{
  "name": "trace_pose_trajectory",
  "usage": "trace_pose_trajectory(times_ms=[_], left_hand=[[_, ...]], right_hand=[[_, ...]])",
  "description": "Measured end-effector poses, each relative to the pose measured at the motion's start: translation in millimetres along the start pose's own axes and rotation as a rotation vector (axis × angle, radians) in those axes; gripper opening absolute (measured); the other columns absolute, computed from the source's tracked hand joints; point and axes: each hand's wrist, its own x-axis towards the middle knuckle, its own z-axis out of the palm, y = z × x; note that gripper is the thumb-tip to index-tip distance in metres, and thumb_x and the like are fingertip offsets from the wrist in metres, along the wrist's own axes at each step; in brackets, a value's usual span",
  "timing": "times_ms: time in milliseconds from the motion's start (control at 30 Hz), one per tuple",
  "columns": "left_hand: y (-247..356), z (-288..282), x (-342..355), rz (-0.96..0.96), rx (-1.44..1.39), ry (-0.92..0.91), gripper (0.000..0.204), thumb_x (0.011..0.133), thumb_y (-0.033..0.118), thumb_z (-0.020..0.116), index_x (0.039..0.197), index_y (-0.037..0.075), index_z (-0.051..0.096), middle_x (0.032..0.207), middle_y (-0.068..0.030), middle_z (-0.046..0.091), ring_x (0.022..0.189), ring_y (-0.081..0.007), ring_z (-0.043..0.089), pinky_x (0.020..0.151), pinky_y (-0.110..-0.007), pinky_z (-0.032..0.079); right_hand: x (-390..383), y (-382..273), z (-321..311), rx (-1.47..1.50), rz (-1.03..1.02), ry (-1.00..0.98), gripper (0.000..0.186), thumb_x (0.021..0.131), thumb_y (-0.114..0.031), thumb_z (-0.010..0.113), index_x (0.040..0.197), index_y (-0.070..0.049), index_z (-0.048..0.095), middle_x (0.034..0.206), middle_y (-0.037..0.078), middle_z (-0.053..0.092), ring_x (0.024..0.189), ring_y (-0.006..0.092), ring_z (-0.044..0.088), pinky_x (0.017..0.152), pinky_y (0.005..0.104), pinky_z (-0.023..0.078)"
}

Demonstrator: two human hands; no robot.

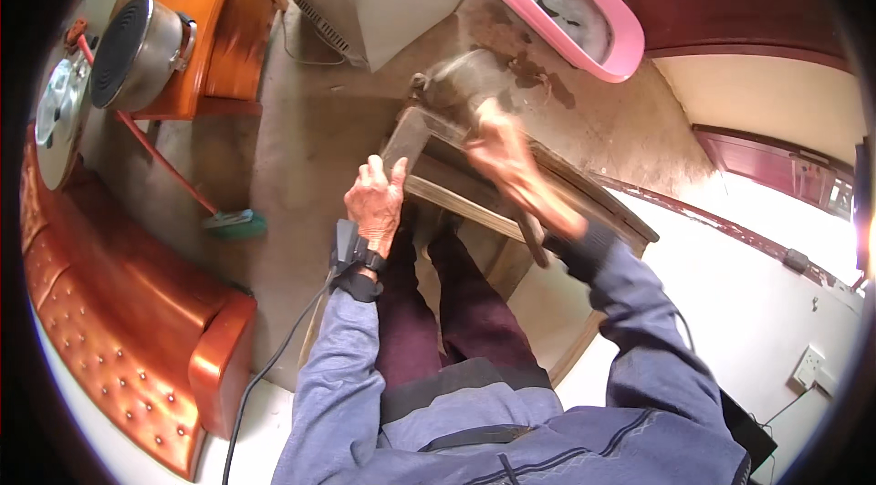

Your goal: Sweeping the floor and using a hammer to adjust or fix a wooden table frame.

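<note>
My left hand (375,197) grips the flat end rail of a weathered wooden frame (461,200), its thumb and fingers closed round the edge. The frame looks like a bench or small table and stands in front of my legs. My right hand (500,146) is above the frame's far side, smeared by motion. It is closed on a wooden-handled tool (532,240); the handle's end sticks out beside my wrist. The tool's broad grey head is a blur beyond the hand, near the frame's far left corner. Whether it is a hatchet or a hammer I cannot tell.
A pink tub (623,45) with cloudy water is at the far right, beside a grey cabinet (401,6). An orange wooden cabinet (239,52), a metal pot (157,56), a green-headed broom (234,223) and a tufted orange sofa (137,348) are on the left. A cable (265,371) trails from my left wrist.
</note>
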Motion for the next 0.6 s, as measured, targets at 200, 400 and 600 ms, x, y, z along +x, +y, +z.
trace_pose_trajectory(times_ms=[200,400,600], left_hand=[[-20.8,5.7,-13.1,-0.012,0.062,0.041,0.037,0.091,0.041,0.048,0.085,0.005,0.049,0.072,-0.017,0.059,0.063,-0.0372,0.06,0.051,-0.043,0.048],[-16.2,5.8,-13.9,-0.013,0.049,0.034,0.039,0.09,0.043,0.049,0.084,0.005,0.047,0.075,-0.0171,0.06,0.065,-0.0376,0.06,0.053,-0.044,0.048],[-16.2,-4.9,-9.5,-0.032,0.08,0.008,0.039,0.091,0.043,0.046,0.084,0.005,0.047,0.077,-0.0172,0.06,0.068,-0.0384,0.059,0.056,-0.045,0.048]], right_hand=[[-30.6,-46.1,46.2,0.291,-0.06,-0.037,0.014,0.07,-0.005,0.051,0.08,0.004,0.046,0.059,0.02,0.051,0.053,0.0305,0.055,0.05,0.0414,0.043],[-30.1,-117.5,-75.7,0.369,-0.268,0.18,0.009,0.074,0.0,0.053,0.081,0.0,0.047,0.055,0.016,0.048,0.046,0.0201,0.051,0.042,0.0361,0.038],[-56.6,-143.2,-190.8,0.301,-0.404,0.318,0.014,0.083,-0.012,0.059,0.085,0.002,0.058,0.067,0.005,0.053,0.051,0.0077,0.049,0.048,0.0218,0.042]])
